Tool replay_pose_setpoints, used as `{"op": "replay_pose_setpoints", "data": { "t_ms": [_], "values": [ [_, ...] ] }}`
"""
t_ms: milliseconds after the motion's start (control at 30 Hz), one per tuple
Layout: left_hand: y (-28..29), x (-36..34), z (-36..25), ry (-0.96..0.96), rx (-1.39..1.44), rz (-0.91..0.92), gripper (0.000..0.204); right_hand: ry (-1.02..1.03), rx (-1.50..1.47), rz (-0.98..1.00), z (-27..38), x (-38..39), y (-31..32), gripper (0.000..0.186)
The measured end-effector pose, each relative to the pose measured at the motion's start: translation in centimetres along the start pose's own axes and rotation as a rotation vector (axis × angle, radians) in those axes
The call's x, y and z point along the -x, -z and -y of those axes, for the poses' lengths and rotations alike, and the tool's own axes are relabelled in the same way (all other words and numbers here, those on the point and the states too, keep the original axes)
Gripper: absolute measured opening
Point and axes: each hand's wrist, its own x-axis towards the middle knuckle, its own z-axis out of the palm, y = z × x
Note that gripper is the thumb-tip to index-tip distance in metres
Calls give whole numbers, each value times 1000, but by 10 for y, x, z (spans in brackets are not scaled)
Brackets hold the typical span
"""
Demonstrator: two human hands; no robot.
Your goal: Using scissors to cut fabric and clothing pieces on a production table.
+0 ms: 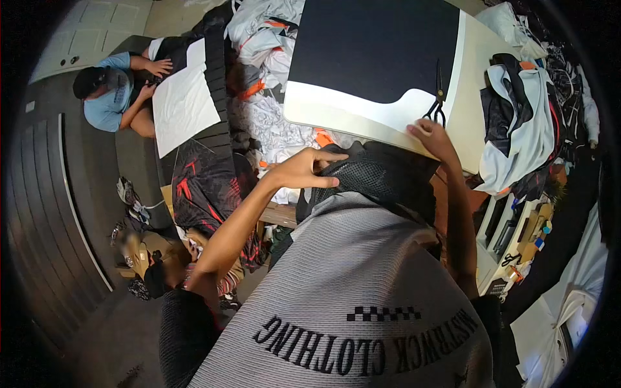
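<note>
So we've got the black mesh (375, 178) bunched at the table's (464, 139) near edge, probably so it's in easy reach. Our left hand (303, 169) has thumb and fingers spread at its left side; can't tell if they're pinching. Our right hand (432, 138) is half-curled over the table edge by the scissors (440, 97), contact unclear. Those lie on the table, handles toward us, presumably for quick grabbing.

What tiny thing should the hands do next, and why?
Maybe bring the right hand down to the mesh to help spread it: it looks bunched, and only the left hand is at it, while the right one is up by the scissors.
</note>
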Motion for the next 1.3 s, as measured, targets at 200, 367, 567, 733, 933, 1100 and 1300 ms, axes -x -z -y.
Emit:
{"op": "replay_pose_setpoints", "data": {
  "t_ms": [200, 367, 567, 733, 933, 1100, 1300],
  "values": [
    [-6, 1, -7, -83, 178, -30, 57, 596, -87, 429, 112, 71, 29, 51],
    [-7, 1, -10, -104, 207, -30, 54, 117, -286, 694, 142, 73, 31, 54],
    [-4, -6, 2, -140, 243, 68, 58, 12, -300, 620, 151, 73, 32, 51],
    [-7, -5, 3, -195, 258, 54, 63, -14, -236, 657, 149, 58, 26, 50],
    [-4, -35, -29, -136, -134, 138, 67, 177, -354, 633, 84, 64, 32, 50],
    [-8, -55, -55, -45, -198, 237, 68, 235, -609, 503, 50, 93, 36, 46],
    [-17, -59, -76, -12, -59, 341, 68, 84, -686, 556, 45, 126, 72, 48]
  ]
}}
